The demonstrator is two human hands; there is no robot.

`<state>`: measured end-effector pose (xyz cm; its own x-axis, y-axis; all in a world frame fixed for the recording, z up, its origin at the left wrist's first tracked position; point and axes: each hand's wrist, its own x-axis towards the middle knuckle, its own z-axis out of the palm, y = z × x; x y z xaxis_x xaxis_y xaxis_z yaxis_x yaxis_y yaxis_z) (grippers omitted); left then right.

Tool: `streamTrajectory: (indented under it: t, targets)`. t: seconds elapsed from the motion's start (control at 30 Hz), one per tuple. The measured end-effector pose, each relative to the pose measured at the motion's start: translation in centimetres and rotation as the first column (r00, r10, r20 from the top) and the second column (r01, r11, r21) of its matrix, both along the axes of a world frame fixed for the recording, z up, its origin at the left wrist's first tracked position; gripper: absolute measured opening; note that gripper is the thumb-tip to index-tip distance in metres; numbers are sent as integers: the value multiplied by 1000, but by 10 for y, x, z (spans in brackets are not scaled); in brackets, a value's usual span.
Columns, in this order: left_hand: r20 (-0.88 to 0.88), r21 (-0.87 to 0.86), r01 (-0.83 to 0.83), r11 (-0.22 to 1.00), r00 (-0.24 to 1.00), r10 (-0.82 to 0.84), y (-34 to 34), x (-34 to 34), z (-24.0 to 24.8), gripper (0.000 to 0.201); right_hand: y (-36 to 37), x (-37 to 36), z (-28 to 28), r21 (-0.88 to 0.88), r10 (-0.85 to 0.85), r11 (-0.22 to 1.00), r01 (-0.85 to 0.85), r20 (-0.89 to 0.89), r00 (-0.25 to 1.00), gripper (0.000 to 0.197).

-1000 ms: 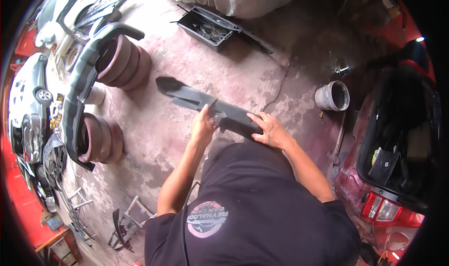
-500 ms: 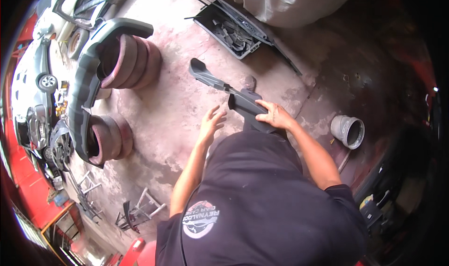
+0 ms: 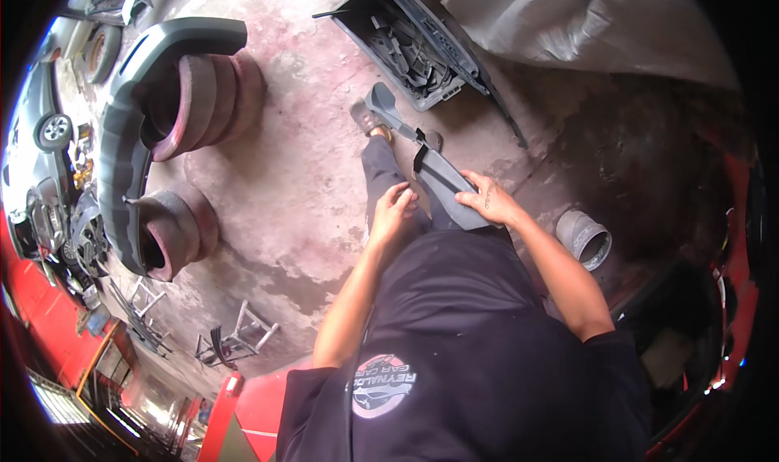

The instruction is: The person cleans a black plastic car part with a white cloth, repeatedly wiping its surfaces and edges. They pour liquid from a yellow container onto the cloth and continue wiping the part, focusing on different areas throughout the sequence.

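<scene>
The grey panel (image 3: pixel 445 182) is held off the floor (image 3: pixel 300 161), at the centre of the frame, between the hands and in front of the body. Its long axis runs aslant, from the narrow end at upper centre down to the broad end at lower right. The right hand (image 3: pixel 492 202) is nearer: it grips the right-hand edge close to the broad end. The left hand (image 3: pixel 393 210) is just beside the opposite edge, apparently apart from it; its fingers are loosely bent, with nothing visible in them. The bin (image 3: pixel 441 95) stands beyond the narrow end.

Compared with half a second ago, the panel lies steeper in the frame, the left hand's fingers are less spread, and the left shoe (image 3: pixel 365 117) now shows beside the panel.
</scene>
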<state>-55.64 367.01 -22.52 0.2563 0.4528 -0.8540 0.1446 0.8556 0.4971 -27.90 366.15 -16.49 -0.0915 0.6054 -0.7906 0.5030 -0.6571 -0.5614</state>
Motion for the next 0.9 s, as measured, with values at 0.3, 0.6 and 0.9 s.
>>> streamTrajectory:
  t: [0.3, 0.6, 0.9]
  targets:
    - [334, -315, -260, 913, 870, 363, 108, 7, -62, 70, 74, -20, -1, -157, 15, 988, 5, 125, 992, 78]
    - [102, -312, -379, 871, 898, 427, 214, 1, -146, 62, 137, -49, -75, -53, 244, 970, -238, 154, 958, 78]
    - [12, -71, -720, 690, 691, 723, 240, 35, -297, 62, 216, 11, -303, -54, 4, 999, -1, 73, 997, 73]
